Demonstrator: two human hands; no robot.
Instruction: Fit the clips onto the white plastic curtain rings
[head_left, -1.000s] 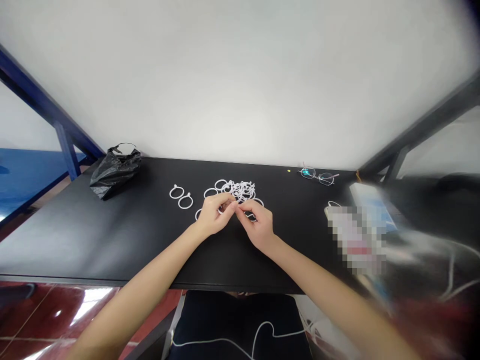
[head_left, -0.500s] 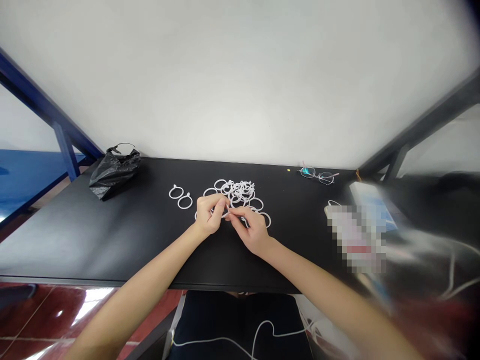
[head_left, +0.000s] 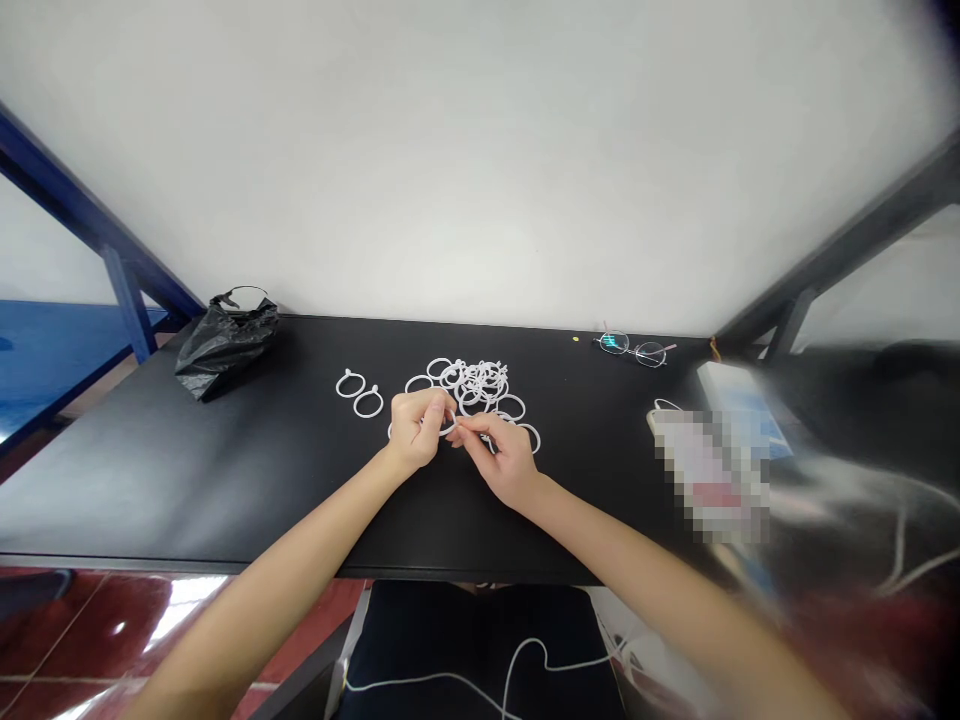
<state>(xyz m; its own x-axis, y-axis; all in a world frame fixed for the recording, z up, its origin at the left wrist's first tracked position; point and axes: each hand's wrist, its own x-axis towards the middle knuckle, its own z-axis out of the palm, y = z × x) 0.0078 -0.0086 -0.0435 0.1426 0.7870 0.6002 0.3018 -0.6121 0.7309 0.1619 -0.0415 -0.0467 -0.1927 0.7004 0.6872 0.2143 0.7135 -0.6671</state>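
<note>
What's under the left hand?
The black table lies below the left hand. A sliver of a white ring pokes out past its left edge; the rest of that ring, and anything else beneath, is covered.

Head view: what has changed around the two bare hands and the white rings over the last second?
The bare left hand and bare right hand have shifted slightly left, pinching a thin white ring between them. Another thin white ring now shows beside the right hand. No release is visible. The crumpled black plastic bag and thin-framed glasses stayed put.
</note>
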